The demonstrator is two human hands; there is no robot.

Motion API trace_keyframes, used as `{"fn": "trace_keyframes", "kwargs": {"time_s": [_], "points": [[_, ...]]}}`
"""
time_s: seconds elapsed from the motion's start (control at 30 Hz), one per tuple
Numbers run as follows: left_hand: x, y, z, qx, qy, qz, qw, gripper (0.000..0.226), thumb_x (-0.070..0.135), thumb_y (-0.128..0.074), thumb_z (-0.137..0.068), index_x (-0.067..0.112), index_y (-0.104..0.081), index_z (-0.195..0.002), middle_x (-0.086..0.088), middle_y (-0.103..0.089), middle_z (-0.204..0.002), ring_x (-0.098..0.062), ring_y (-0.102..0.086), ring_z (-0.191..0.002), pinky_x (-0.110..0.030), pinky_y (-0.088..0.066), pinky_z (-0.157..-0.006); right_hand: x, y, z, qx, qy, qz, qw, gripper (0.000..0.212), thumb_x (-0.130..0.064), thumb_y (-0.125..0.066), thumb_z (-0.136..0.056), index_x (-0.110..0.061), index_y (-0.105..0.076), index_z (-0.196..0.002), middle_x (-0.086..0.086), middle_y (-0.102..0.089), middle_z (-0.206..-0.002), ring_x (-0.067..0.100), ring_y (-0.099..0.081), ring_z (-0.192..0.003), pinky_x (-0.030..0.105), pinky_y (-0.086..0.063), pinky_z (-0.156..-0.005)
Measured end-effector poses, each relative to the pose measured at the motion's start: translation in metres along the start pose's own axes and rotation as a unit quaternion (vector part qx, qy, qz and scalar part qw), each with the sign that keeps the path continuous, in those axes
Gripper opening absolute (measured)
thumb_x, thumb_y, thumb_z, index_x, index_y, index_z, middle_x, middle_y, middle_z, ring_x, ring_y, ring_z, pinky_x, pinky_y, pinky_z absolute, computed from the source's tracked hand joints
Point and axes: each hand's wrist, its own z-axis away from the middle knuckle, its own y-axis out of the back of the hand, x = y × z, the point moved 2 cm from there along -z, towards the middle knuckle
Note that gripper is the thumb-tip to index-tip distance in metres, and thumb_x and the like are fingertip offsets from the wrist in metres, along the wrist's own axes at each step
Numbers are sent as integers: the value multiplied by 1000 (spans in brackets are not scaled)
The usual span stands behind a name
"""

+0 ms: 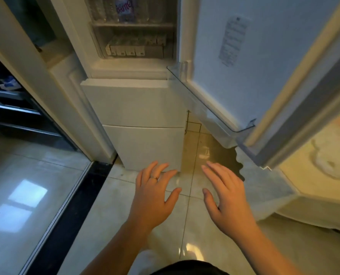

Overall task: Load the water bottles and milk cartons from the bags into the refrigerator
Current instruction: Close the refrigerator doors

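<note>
While both hands, left hand point(155, 192) and right hand point(225, 192), hover empty with fingers spread, the refrigerator point(133, 62) stands open, milk cartons point(134, 46) already shelved inside.

two hands point(189, 193); one refrigerator point(137, 108)

left hand point(153, 192), right hand point(225, 192), fingers spread, empty
</note>
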Motion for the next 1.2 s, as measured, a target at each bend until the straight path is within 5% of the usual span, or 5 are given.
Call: {"fn": "trace_keyframes", "kwargs": {"time_s": [0.27,0.53,0.8,1.2], "points": [[101,-14,7,-57,-71,77,993,46,51,-49,-92,29,-55,-132,9,-49,-140,-11,-45,-130,-40,-44,-105,43,77,67,120,-44,-13,992,52,-30,-49,-93,-15,-47,-143,2,-43,-149,23,-39,-139,48,-38,-106],[174,-28,-36,-178,-64,182,965,60,40,-56,-96,37,-29,-149,12,-22,-158,-9,-24,-144,-31,-28,-115,87,128,52,142,-141,-95,975,68,-32,-51,-96,-20,-18,-155,2,-20,-161,18,-18,-148,39,-19,-120],[205,-20,-71,-172,-2,262,950,73,34,-56,-97,39,-12,-155,9,-14,-163,-14,-23,-147,-40,-28,-117,98,139,-5,76,-202,-202,955,83,-22,-54,-97,-24,4,-157,-6,-3,-164,15,-12,-150,40,-19,-121],[155,-20,-68,-101,47,312,944,58,27,-48,-102,35,-23,-153,7,-30,-158,-12,-32,-143,-45,-31,-117,68,108,5,108,-186,-267,939,77,-19,-56,-95,-30,-9,-156,-10,-23,-160,10,-29,-144,45,-32,-116]]}}
